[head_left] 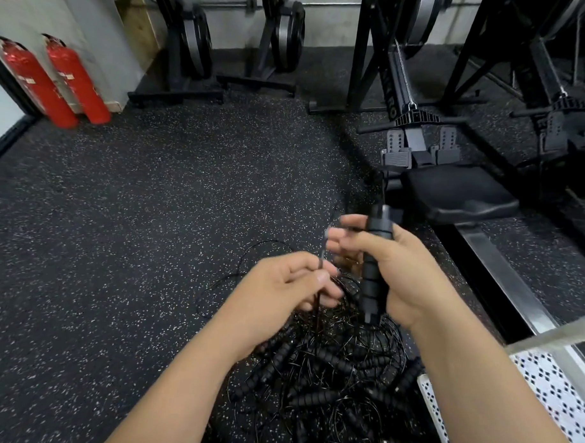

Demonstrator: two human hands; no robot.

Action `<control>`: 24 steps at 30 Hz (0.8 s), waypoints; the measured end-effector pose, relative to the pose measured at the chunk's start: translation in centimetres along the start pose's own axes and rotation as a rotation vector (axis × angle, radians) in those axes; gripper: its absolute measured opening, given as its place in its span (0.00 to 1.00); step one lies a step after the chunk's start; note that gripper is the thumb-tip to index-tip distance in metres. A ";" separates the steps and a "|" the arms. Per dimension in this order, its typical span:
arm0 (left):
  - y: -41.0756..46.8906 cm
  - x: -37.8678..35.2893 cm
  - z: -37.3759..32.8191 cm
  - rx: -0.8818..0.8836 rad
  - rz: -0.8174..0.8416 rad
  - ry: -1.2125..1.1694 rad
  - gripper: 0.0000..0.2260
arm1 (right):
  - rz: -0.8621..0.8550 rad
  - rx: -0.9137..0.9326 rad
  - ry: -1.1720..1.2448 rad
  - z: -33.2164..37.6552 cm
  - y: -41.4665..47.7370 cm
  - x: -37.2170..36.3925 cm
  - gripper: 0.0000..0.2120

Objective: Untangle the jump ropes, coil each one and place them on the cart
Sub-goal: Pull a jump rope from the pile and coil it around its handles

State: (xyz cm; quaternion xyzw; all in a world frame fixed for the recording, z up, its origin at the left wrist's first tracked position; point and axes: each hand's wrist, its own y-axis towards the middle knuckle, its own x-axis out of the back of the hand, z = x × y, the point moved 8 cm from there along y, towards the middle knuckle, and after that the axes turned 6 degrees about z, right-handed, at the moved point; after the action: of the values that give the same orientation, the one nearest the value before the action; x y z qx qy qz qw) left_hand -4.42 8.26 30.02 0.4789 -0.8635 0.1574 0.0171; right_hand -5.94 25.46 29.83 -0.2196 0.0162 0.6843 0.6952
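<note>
Jump ropes [328, 381] tangled in pile on floor, just left of cart [550, 389]. Right hand [398, 274] above pile, fingers wrapped round upright ribbed handle [372, 283]. Left hand [289, 284] beside it, palm right, thumb and fingers pinching thin cord [318, 308].

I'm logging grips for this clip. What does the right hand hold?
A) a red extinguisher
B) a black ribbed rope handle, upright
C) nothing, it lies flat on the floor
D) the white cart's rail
B: the right hand is closed around a black ribbed handle standing roughly upright, above the rope pile on the floor, while the left hand pinches a thin cord.
</note>
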 end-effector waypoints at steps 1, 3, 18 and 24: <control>-0.1 0.8 -0.2 -0.023 -0.058 -0.027 0.08 | 0.033 -0.023 -0.087 -0.4 0.0 -0.4 0.19; -0.3 2.3 -0.5 -0.063 -0.163 -0.124 0.08 | 0.121 -0.083 -0.254 -1.4 0.0 -1.5 0.20; -1.5 8.3 1.6 -0.088 -0.599 -0.545 0.11 | 0.370 -0.173 -0.537 -3.4 -1.8 -6.0 0.12; -0.7 5.8 2.3 0.079 -0.461 -0.481 0.27 | 0.373 -0.087 -0.287 -0.4 -2.7 -6.4 0.10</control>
State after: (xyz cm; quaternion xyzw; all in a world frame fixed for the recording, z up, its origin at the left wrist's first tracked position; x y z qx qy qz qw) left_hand -6.73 2.52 29.06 0.6854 -0.7049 0.0651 -0.1707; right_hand -3.65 19.40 32.26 -0.1433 -0.0720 0.8251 0.5418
